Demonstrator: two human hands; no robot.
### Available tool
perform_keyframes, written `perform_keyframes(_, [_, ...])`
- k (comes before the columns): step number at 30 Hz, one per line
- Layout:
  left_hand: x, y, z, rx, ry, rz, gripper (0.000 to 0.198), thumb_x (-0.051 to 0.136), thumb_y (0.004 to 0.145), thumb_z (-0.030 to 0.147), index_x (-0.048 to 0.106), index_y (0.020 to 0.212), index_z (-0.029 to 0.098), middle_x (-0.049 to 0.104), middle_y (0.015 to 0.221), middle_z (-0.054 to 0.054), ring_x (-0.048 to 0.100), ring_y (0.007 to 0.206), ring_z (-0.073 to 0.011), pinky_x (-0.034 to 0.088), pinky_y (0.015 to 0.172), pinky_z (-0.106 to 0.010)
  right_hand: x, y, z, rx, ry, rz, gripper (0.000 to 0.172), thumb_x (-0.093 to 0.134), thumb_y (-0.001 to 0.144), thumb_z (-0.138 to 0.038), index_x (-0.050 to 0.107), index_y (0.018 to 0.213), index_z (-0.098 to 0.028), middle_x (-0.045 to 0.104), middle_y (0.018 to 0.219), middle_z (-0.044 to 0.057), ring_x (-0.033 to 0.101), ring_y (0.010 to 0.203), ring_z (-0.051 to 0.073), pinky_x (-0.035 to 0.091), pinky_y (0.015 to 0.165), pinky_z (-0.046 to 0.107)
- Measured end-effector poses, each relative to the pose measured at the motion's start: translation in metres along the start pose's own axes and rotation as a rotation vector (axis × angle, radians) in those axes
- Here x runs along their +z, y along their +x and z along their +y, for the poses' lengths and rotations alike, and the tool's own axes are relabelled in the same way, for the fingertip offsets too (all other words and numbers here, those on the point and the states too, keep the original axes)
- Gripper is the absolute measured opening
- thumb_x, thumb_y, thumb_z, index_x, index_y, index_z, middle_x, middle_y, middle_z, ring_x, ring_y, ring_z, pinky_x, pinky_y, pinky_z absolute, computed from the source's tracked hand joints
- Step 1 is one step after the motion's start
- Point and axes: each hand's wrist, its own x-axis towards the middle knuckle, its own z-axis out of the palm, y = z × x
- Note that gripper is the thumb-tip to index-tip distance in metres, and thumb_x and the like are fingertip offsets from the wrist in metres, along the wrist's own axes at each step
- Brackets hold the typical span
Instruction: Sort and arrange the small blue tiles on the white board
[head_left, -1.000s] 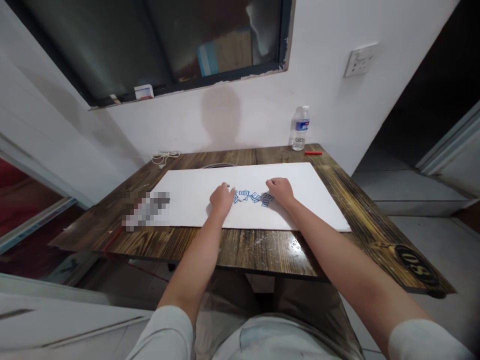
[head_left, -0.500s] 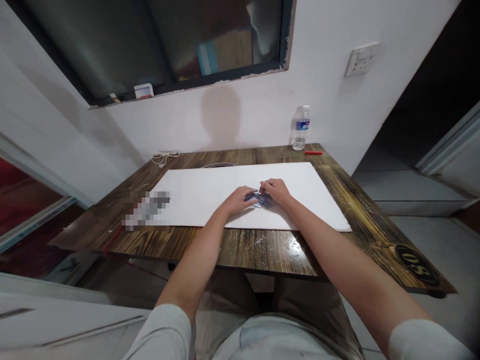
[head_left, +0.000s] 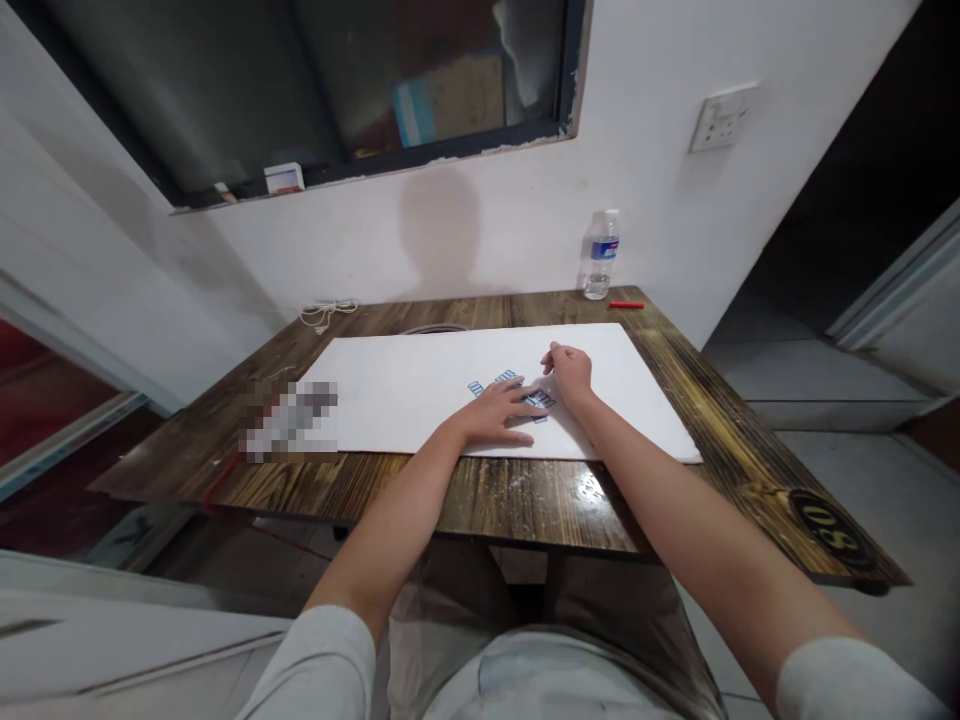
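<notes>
Several small blue rectangular clips lie in a loose scatter on a white board (head_left: 390,400). One group (head_left: 538,402) sits beside the fingertips of my left hand (head_left: 491,412), which lies flat and spread on the board. Two more clips (head_left: 475,388) show just beyond that hand, and another (head_left: 505,377) lies above its fingers. My right hand (head_left: 570,372) hovers at the far side of the nearest group, fingers loosely curled, and nothing shows in it. Part of the scatter is hidden under my left hand.
The board lies on a dark wooden table (head_left: 517,495). A blurred, pixelated object (head_left: 289,420) sits at its left end. Along the back edge are a water bottle (head_left: 601,255), a red stick (head_left: 626,304) and a white cable (head_left: 328,315).
My left hand has flattened and slid slightly right, while my right hand has moved away and up. The clips once bunched under both hands now show, spread further apart.
</notes>
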Motion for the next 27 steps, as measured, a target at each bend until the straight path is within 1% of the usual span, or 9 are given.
perform_keyframes(3, [0.004,0.001,-0.005,-0.112,0.083,0.128,0.042,0.066,0.078,0.048,0.064,0.119,0.040,0.040,0.149,0.003,0.024,0.141,-0.0306,0.019,0.113,-0.050,0.000,-0.001,-0.001,-0.018,-0.021,-0.023,0.043,0.042,0.084,-0.044,0.062,0.055,-0.020,0.062,0.051,0.003,0.058,0.058,0.017,0.041,0.063,0.028])
perform_keyframes(7, [0.004,-0.003,-0.020,-0.318,0.175,0.338,0.038,0.067,0.078,0.043,0.068,0.114,0.032,0.040,0.148,-0.005,0.026,0.139,-0.0352,0.020,0.112,-0.054,0.000,-0.004,-0.004,-0.018,-0.043,-0.033,0.043,0.042,0.084,-0.043,0.062,0.054,-0.020,0.062,0.051,0.003,0.057,0.058,0.018,0.041,0.062,0.028])
perform_keyframes(11, [0.004,-0.008,-0.035,-0.559,0.194,0.468,0.062,0.064,0.080,0.041,0.047,0.137,0.024,0.040,0.147,-0.016,0.033,0.135,-0.0376,0.027,0.107,-0.054,0.000,-0.005,-0.004,-0.011,-0.035,-0.042,0.043,0.042,0.085,-0.043,0.062,0.055,-0.020,0.061,0.051,0.003,0.057,0.058,0.018,0.041,0.062,0.029])
perform_keyframes(14, [0.006,-0.009,-0.037,-0.674,0.164,0.467,0.071,0.060,0.082,0.048,0.038,0.143,0.020,0.041,0.145,-0.020,0.030,0.137,-0.0405,0.024,0.107,-0.057,0.001,-0.005,-0.003,-0.012,-0.036,-0.047,0.043,0.043,0.085,-0.044,0.062,0.055,-0.020,0.062,0.052,0.004,0.057,0.058,0.018,0.041,0.062,0.029])
perform_keyframes(17, [0.008,-0.007,-0.030,-0.560,0.100,0.320,0.076,0.057,0.082,0.054,0.032,0.146,0.021,0.035,0.150,-0.018,0.023,0.140,-0.0390,0.017,0.109,-0.059,0.001,-0.005,-0.003,-0.022,-0.050,-0.066,0.043,0.043,0.085,-0.043,0.063,0.055,-0.019,0.062,0.052,0.003,0.058,0.058,0.018,0.042,0.062,0.029])
perform_keyframes(19, [0.007,-0.004,-0.024,-0.364,0.060,0.180,0.077,0.059,0.081,0.054,0.030,0.147,0.027,0.032,0.152,-0.013,0.022,0.142,-0.0344,0.014,0.112,-0.057,0.001,-0.006,-0.003,-0.038,-0.063,-0.096,0.042,0.043,0.085,-0.043,0.064,0.057,-0.019,0.062,0.052,0.003,0.058,0.057,0.017,0.042,0.062,0.028])
perform_keyframes(21, [0.006,-0.002,-0.020,-0.190,0.053,0.083,0.066,0.060,0.082,0.051,0.041,0.142,0.031,0.034,0.152,-0.008,0.024,0.142,-0.0307,0.015,0.113,-0.053,0.002,-0.006,-0.002,-0.048,-0.081,-0.119,0.042,0.043,0.085,-0.043,0.065,0.059,-0.019,0.063,0.053,0.002,0.059,0.056,0.016,0.041,0.061,0.027])
perform_keyframes(24, [0.002,0.000,-0.019,-0.029,0.061,0.059,0.041,0.056,0.087,0.042,0.059,0.126,0.030,0.048,0.143,-0.005,0.037,0.135,-0.0254,0.026,0.111,-0.044,0.002,-0.007,-0.003,-0.036,-0.090,-0.130,0.041,0.043,0.085,-0.043,0.066,0.061,-0.019,0.064,0.054,0.001,0.059,0.054,0.015,0.041,0.058,0.026])
perform_keyframes(27, [0.000,0.000,-0.020,0.007,0.059,0.117,0.032,0.052,0.090,0.032,0.063,0.120,0.029,0.062,0.127,-0.003,0.051,0.122,-0.0199,0.036,0.105,-0.037,0.001,-0.008,-0.005,-0.007,-0.098,-0.122,0.042,0.041,0.086,-0.043,0.065,0.062,-0.019,0.064,0.055,0.001,0.058,0.051,0.014,0.040,0.056,0.025])
